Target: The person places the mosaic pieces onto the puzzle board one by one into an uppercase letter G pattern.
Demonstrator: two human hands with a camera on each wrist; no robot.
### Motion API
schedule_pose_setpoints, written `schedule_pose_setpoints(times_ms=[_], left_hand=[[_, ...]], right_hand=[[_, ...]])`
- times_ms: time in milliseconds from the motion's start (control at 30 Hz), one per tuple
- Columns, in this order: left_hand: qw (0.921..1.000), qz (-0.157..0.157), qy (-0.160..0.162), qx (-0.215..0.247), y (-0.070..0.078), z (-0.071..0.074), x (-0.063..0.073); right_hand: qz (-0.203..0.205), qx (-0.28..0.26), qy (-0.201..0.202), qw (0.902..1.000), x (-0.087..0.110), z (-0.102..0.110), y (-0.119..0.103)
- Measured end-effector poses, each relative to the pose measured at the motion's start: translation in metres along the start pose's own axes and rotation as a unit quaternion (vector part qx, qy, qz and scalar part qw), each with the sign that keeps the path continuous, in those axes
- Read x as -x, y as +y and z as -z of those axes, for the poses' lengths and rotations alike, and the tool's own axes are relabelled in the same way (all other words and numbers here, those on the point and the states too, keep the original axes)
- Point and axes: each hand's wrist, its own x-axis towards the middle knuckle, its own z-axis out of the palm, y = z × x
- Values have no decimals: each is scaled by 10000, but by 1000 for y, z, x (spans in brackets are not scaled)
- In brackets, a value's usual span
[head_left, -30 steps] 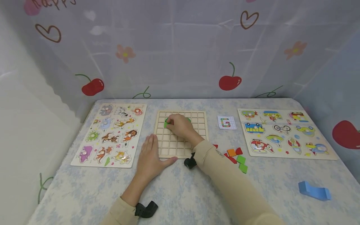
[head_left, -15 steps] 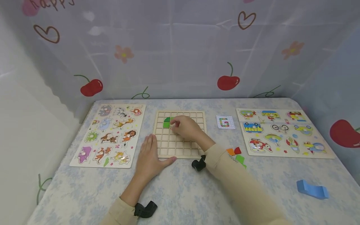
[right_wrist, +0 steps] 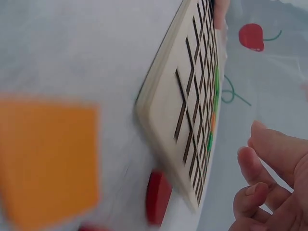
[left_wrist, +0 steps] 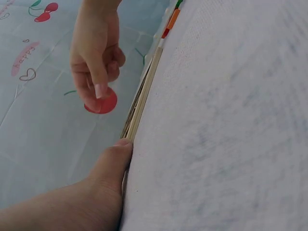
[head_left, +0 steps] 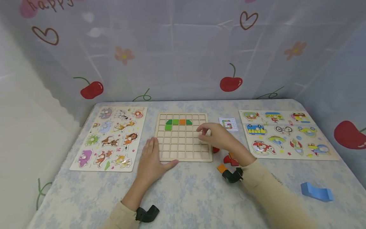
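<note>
My left hand [head_left: 150, 163] rests along the left and near edges of a wooden grid board [head_left: 181, 148], fingers straight and thumb spread; the left wrist view shows its thumb against the board's edge. Near the board's far side, a row holds a dark green rounded piece [head_left: 169, 122], a light green square [head_left: 175, 121], an orange square [head_left: 182, 121] and another dark green rounded piece [head_left: 189, 122]. One more light green square [head_left: 168, 127] sits below the row's left end. Above the board's right side hovers my right hand [head_left: 215, 135], fingers loosely bent, holding nothing visible.
Loose red pieces [head_left: 230, 160] and an orange square [head_left: 221, 168] lie right of the board, partly behind my right wrist. A patterned card [head_left: 228, 124] is beyond them. An animal puzzle [head_left: 111, 140] flanks the left, a vehicle puzzle [head_left: 288, 133] and blue block [head_left: 316, 192] the right.
My right hand has left the pieces at the board's far side and moved right, uncovering the whole row. The left hand stays in place at the board's edge.
</note>
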Motion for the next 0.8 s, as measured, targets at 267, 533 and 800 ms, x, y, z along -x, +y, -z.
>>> schedule_pose_setpoints(times_ms=[267, 533, 800], left_hand=[[9999, -82, 105, 36, -1, -1, 0], [9997, -140, 170, 43, 0, -2, 1], [9999, -86, 99, 85, 1, 0, 1]], right_hand=[[-484, 302, 5, 9984, 41, 22, 35], [-648, 760, -249, 9947, 75, 35, 63], [-602, 911, -335, 9935, 88, 33, 76]])
